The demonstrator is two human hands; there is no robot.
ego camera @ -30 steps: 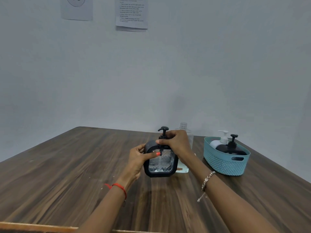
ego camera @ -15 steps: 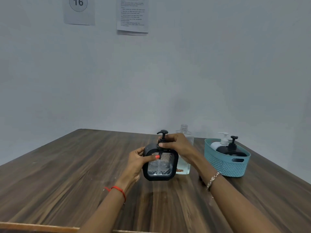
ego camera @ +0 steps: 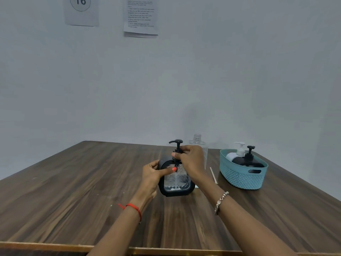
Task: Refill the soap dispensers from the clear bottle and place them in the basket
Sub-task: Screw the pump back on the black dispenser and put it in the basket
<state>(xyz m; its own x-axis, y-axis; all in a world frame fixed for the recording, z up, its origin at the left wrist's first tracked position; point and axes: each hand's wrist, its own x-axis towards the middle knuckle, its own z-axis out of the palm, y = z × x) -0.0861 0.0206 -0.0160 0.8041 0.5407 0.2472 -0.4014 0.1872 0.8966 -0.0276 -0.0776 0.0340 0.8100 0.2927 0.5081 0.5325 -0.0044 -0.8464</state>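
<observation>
Left hand (ego camera: 153,174) grips the dispenser (ego camera: 176,182) by its side to steady it. Right hand (ego camera: 191,159) pinches the pump (ego camera: 177,145) neck, probably screwing it tight. The uncapped bottle (ego camera: 198,143) waits at its one o'clock, the basket (ego camera: 241,176) at three, two others (ego camera: 247,162) inside.

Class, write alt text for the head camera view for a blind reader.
At a wooden table, a person's left hand grips a square black soap dispenser while the right hand pinches its pump neck. An uncapped clear bottle stands behind it; a teal basket at right holds a white dispenser and a black dispenser.
</observation>
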